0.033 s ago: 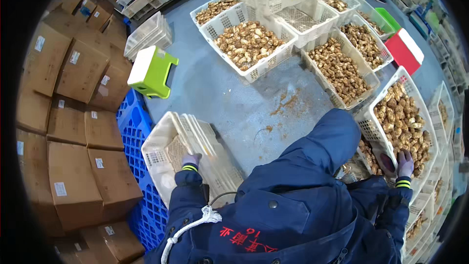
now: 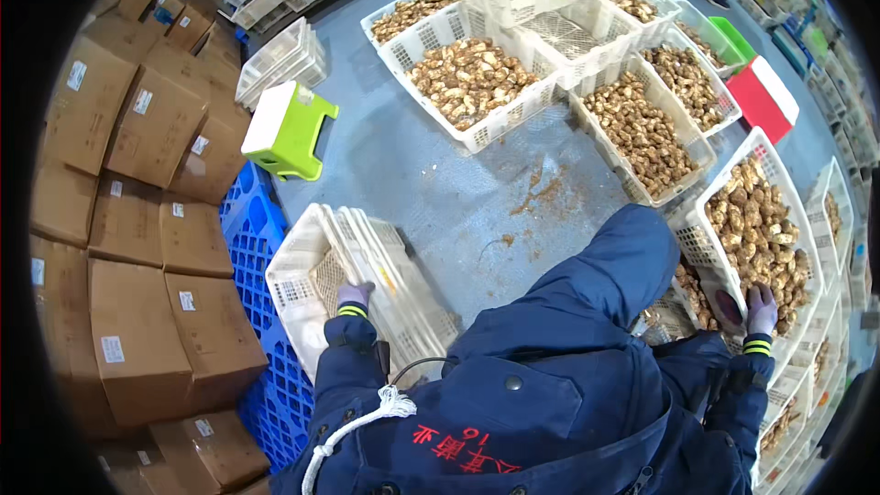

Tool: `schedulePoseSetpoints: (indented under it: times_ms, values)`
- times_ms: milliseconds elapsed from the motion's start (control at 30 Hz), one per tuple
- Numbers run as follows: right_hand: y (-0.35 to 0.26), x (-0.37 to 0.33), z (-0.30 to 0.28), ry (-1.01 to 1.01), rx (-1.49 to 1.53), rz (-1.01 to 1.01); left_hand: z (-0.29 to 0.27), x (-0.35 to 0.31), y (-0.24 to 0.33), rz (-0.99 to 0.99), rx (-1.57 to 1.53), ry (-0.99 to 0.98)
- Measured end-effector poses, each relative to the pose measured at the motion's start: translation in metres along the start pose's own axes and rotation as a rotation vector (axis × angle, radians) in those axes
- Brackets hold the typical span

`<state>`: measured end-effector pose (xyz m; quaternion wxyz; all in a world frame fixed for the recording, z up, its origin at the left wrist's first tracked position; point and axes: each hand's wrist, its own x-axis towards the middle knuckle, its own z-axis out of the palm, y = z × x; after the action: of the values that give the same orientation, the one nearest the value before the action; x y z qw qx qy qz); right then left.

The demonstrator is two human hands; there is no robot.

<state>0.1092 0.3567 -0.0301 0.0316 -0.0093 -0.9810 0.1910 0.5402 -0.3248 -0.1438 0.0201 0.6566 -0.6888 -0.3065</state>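
Observation:
My left hand [image 2: 356, 294], in a pale purple glove, is closed over the rim of a white plastic crate [image 2: 298, 261] nested at the left of a tilted stack of matching crates [image 2: 403, 289]. Its fingertips are partly hidden. On the right, my right hand [image 2: 761, 310], gloved alike, lies inside a tilted white crate [image 2: 692, 236] filled with brown-and-white mushrooms [image 2: 753, 225]. Its fingers are extended over the mushrooms, near the crate's near wall. Under this crate, more mushrooms [image 2: 694, 298] show in another crate.
Several crates of mushrooms [image 2: 472, 82] stand ahead on the blue floor [image 2: 394, 160], some stacked. A green-and-white stool [image 2: 289, 133] and a red-and-white stool [image 2: 763, 99] flank them. Cardboard boxes [image 2: 137, 321] and a blue pallet [image 2: 261, 289] line my left. Further crates [image 2: 830, 206] stand far right.

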Motion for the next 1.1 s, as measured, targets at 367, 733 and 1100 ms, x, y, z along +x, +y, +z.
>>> schedulePoseSetpoints:
  times_ms: [367,733,1100]
  values:
    - [-0.004,0.003,0.006,0.029,-0.105,-0.178,0.084,0.067,0.013,0.348,0.666,-0.310]
    - [-0.048,-0.025,-0.002,0.108,0.095,0.053,0.084,0.068,0.101,-0.045,0.127,-0.194]
    - [-0.180,-0.037,-0.043,0.424,0.489,-0.496,-0.017,0.043,-0.045,-0.107,0.014,0.204]
